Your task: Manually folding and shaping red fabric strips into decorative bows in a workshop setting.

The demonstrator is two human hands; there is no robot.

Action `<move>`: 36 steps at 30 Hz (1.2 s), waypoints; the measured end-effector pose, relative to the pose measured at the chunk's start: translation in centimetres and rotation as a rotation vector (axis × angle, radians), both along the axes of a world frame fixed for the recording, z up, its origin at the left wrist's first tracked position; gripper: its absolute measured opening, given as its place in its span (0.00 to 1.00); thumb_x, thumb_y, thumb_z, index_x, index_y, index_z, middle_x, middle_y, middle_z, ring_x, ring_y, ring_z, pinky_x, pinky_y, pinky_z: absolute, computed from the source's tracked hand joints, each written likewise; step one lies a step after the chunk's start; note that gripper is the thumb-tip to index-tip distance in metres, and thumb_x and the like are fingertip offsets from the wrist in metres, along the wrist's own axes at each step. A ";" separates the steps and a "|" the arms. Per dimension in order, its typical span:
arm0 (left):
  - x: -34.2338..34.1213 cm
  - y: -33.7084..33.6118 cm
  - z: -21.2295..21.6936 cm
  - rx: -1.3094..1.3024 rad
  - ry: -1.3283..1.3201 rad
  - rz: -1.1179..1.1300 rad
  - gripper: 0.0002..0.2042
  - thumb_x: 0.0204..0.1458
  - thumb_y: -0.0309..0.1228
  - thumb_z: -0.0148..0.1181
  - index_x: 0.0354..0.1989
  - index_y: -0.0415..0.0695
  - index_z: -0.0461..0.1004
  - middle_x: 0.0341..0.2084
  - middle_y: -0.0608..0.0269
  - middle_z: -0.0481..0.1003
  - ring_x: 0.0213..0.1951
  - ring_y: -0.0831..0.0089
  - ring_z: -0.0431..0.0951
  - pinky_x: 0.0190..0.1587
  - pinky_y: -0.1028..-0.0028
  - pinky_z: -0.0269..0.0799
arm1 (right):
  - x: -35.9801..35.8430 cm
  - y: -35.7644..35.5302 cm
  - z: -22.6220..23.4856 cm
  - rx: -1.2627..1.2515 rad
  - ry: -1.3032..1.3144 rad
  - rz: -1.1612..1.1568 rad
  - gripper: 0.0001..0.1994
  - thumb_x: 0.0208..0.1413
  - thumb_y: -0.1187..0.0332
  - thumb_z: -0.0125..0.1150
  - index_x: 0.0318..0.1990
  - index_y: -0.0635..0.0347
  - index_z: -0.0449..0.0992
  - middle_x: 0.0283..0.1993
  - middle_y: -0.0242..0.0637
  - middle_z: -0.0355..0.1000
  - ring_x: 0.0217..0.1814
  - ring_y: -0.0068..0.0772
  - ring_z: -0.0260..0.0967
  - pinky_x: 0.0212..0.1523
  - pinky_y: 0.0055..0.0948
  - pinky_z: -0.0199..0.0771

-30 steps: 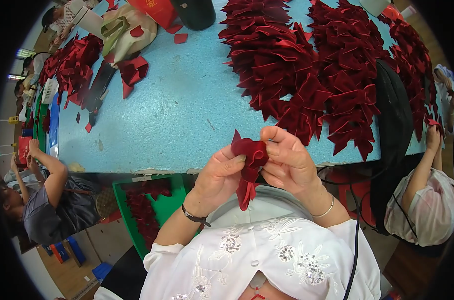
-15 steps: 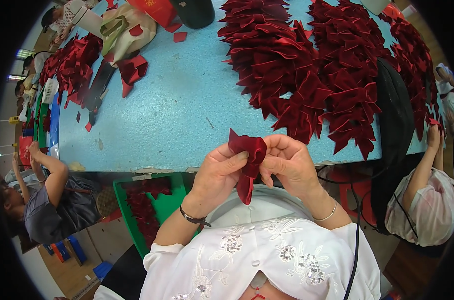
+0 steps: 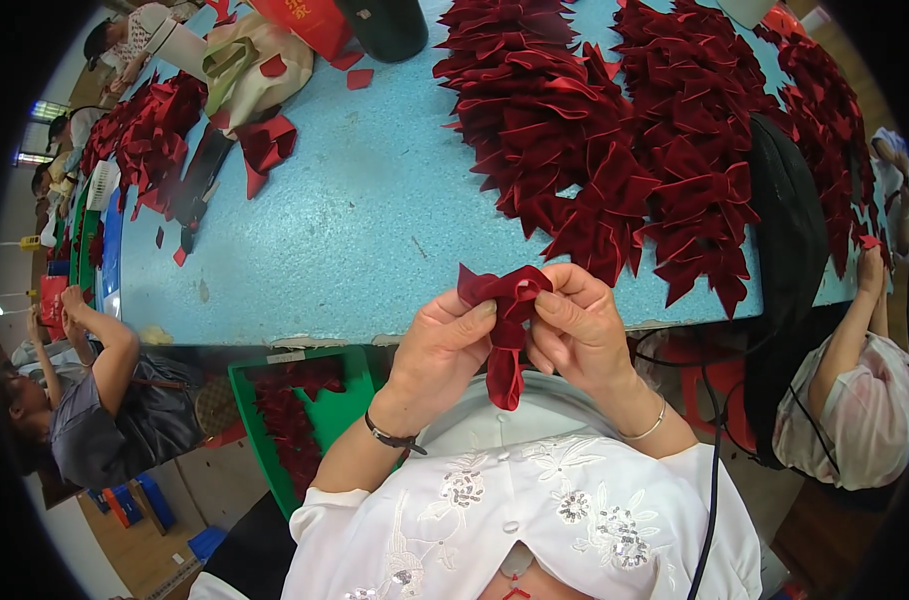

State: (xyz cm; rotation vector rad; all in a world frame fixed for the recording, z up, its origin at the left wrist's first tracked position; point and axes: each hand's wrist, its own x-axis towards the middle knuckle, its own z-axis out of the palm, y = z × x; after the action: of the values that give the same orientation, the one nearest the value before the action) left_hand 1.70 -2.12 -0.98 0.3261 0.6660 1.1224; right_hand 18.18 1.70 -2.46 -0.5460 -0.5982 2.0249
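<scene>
Between my two hands, just off the near table edge, is a dark red velvet bow (image 3: 508,325). My left hand (image 3: 443,335) pinches its left side, thumb lying across the front. At its upper right, the thumb and fingers of my right hand (image 3: 580,322) grip a loop that stands open. One end of the bow hangs down below my fingers. What the fingertips behind the fabric do is hidden. Beyond my hands, long rows of similar red bows (image 3: 535,130) lie closely packed on the blue table (image 3: 355,220).
A green bin (image 3: 350,400) with red bows stands below the table edge, left. Farther back are a dark cup (image 3: 385,25), a cloth bag (image 3: 260,65) and red scraps (image 3: 267,150). A black bag (image 3: 790,210) hangs at the right edge. Co-workers sit at both sides.
My right hand has shifted slightly up onto the bow's upper right, and the loop there has turned and opened. My left hand keeps its pinch.
</scene>
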 end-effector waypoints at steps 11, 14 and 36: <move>-0.4 -0.3 -0.7 0.049 -0.052 -0.130 0.14 0.53 0.25 0.57 0.48 0.36 0.70 0.42 0.58 0.75 0.44 0.72 0.75 0.48 0.71 0.71 | 1.0 1.0 -0.1 -0.299 0.455 0.408 0.16 0.60 0.73 0.49 0.53 0.68 0.57 0.28 0.40 0.70 0.09 0.13 0.48 0.06 0.15 0.51; -1.1 -0.1 -0.3 0.068 -0.030 -0.202 0.14 0.53 0.25 0.57 0.48 0.36 0.70 0.42 0.58 0.75 0.44 0.72 0.75 0.49 0.71 0.71 | 1.6 1.5 -0.9 -0.235 0.419 0.415 0.14 0.61 0.73 0.48 0.53 0.64 0.60 0.27 0.37 0.69 0.10 0.12 0.46 0.08 0.16 0.50; -2.7 -1.3 -0.2 0.036 -0.050 -0.357 0.16 0.52 0.26 0.57 0.49 0.36 0.67 0.41 0.60 0.74 0.42 0.74 0.74 0.48 0.73 0.69 | -0.2 -0.1 -0.8 -0.206 0.290 0.350 0.13 0.56 0.72 0.53 0.46 0.67 0.62 0.24 0.31 0.67 0.19 0.16 0.59 0.19 0.14 0.56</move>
State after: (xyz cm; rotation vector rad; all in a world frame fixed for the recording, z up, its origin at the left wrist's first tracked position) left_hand -1.00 -3.43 -1.17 0.4281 0.5188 0.7996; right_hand 17.97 1.64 -3.30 -0.2681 -0.3253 2.4595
